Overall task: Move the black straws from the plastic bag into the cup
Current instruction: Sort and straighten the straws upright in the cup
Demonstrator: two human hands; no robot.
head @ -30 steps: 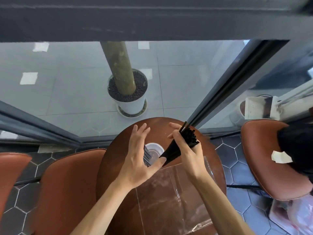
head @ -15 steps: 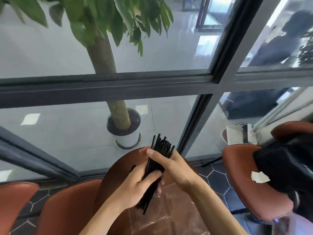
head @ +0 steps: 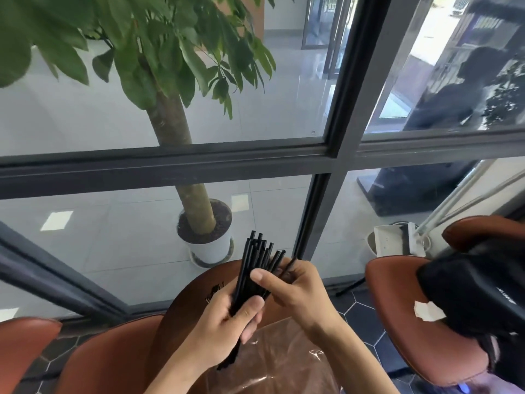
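Head view shows your left hand (head: 224, 331) wrapped round the lower part of a bundle of black straws (head: 254, 268), thumb pressed across the front, while your right hand (head: 292, 285) pinches the bundle higher up, thumb lying over it and fingers curled behind. You hold the straws above the round wooden table (head: 187, 311), tips fanned up toward the window frame (head: 170, 163). One straw strays to the right of the bunch, by your right fingers. Under your wrists the clear plastic bag (head: 284, 362) lies flat on the table. Your hands and the straws cover the middle of the table, and no cup can be made out there. Beyond the glass stands a potted tree (head: 196, 206) in a white pot. Brown leather chairs sit at left (head: 108, 359) and right (head: 403, 314); a black bag (head: 480, 288) lies on the right one, partly cut off by the frame edge.
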